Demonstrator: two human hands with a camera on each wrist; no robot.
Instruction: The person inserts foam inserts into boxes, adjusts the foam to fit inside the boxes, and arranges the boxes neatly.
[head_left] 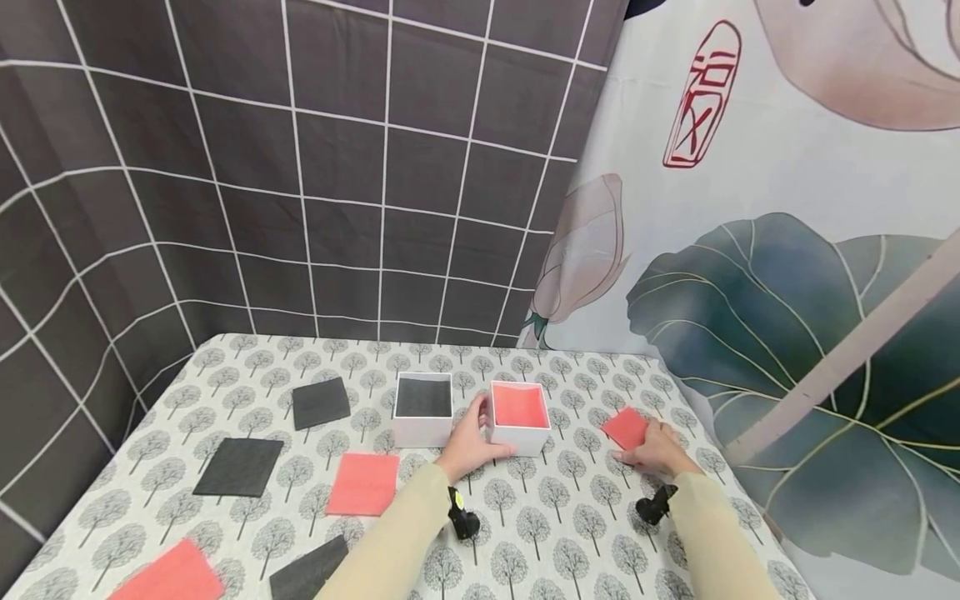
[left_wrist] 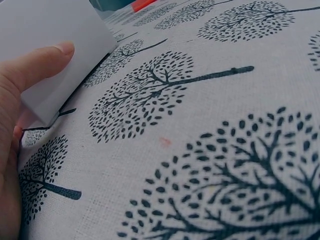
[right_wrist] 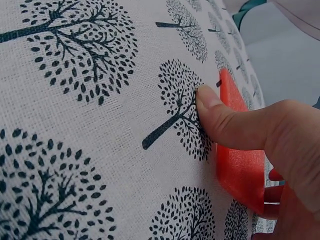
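In the head view, my left hand [head_left: 470, 442] grips the left side of a white box [head_left: 519, 440] lined or filled with red cloth [head_left: 520, 406]. Its thumb lies across the front wall, as the left wrist view also shows on the white box [left_wrist: 60, 30]. Over on the right, my right hand [head_left: 662, 450] is at a small red cloth square [head_left: 626, 427]. The right wrist view has the thumb in front of the red square [right_wrist: 240, 170] and curled fingers [right_wrist: 272, 194] at its far edge; their contact is partly hidden.
Left of the gripped box stands another white box [head_left: 422, 430] with black cloth inside. Black squares [head_left: 321, 403] [head_left: 238, 467] [head_left: 309, 572] and red squares [head_left: 363, 484] [head_left: 171, 575] lie on the tree-print tablecloth [head_left: 570, 533]. A dark grid curtain [head_left: 337, 167] hangs behind.
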